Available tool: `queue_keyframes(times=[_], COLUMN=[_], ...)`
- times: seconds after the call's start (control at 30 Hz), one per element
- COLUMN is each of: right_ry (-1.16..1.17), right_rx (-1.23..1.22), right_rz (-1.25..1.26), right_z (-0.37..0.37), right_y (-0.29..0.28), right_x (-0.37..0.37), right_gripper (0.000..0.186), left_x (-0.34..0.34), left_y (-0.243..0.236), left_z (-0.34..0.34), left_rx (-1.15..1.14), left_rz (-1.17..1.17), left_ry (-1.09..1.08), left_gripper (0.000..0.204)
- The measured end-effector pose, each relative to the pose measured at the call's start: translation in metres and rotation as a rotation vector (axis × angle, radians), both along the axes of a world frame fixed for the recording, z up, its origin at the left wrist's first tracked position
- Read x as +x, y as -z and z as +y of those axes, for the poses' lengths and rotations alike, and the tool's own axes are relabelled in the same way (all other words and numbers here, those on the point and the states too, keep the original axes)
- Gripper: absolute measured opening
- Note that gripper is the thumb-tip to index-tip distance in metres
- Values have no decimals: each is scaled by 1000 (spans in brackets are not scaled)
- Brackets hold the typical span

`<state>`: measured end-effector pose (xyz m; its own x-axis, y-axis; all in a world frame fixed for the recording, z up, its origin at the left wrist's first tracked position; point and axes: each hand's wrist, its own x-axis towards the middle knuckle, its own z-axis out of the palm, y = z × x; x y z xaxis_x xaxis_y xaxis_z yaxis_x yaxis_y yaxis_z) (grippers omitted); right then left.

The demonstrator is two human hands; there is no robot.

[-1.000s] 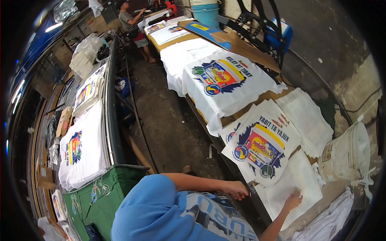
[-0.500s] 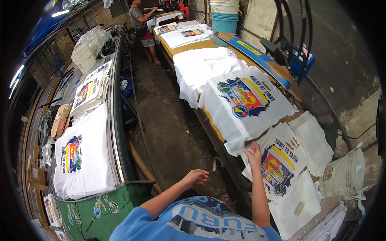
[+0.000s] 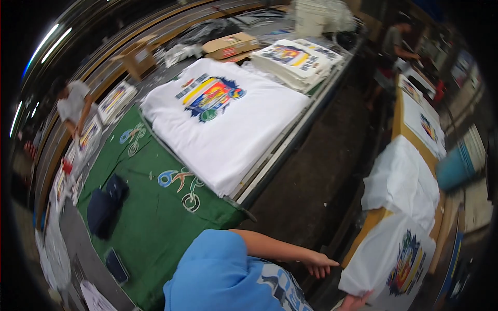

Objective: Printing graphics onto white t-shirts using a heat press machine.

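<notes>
My left hand (image 3: pixel 321 263) is open, fingers loosely extended, just left of a white printed shirt (image 3: pixel 369 259) lying over the edge of the yellow board (image 3: pixel 398 124). Low at the lower edge, my right hand (image 3: pixel 355 299), partly cut off and blurred, grips the bottom edge of that shirt. Beyond it is a pile of plain white fabric (image 3: pixel 397 181). Across the aisle, a stack of white printed shirts (image 3: pixel 244 135) lies beside a green cloth (image 3: pixel 122 254) bearing bicycle drawings.
A dark bundle (image 3: pixel 106 205) and a phone (image 3: pixel 116 265) rest on the green cloth. A co-worker (image 3: pixel 72 106) works at the far left, another person (image 3: pixel 391 46) at the back right. Cardboard boxes (image 3: pixel 228 45) and buckets (image 3: pixel 456 168) stand around the tables. A dark aisle separates the tables.
The view has swung left toward the green-covered table. My right hand moved from the paper sheets to the printed shirt's edge and holds it. My left hand stays in the aisle beside it.
</notes>
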<state>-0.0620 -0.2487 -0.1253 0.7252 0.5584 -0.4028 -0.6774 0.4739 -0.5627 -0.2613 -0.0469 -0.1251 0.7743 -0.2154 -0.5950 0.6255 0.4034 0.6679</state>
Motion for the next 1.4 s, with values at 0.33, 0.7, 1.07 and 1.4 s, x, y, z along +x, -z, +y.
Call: queue_keyframes(times=[0.33,0.7,1.07,1.4], right_ry=[-400,-689,-505,-539], right_rx=[55,122,146,53], right_rz=[-190,-352,-618,204], right_z=[37,61,140,348], right_y=[-38,-57,-119,-155], right_x=[43,37,-14,-76], right_gripper=[50,49,47,15], left_x=[179,253,-13,-147], left_y=[-6,-18,-116,44], left_z=[-20,28,240,197], left_rx=[-501,-888,-488,-1135], left_rz=[-295,-434,-753,-640], left_ry=[91,-622,-1501,-878], left_gripper=[107,33,43,53])
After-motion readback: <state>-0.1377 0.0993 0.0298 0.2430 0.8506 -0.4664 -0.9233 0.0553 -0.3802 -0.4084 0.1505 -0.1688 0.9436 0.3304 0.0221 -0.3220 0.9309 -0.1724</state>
